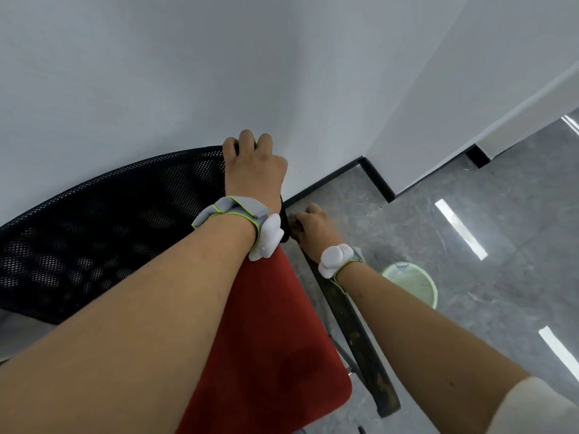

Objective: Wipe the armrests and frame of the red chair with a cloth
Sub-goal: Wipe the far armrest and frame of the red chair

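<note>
The chair has a red seat (269, 339), a black mesh backrest (109, 220) and a dark, worn right armrest (360, 346). My left hand (253, 167) grips the top right edge of the backrest, fingers curled over its rim. My right hand (313, 228) is closed at the rear end of the right armrest, where it meets the back frame. Something dark shows under its fingers; I cannot tell whether it is a cloth. Both wrists wear white bands.
A pale green bucket (416, 285) stands on the grey glossy floor just right of the armrest. White walls with black skirting stand close behind the chair, forming a corner at the upper right.
</note>
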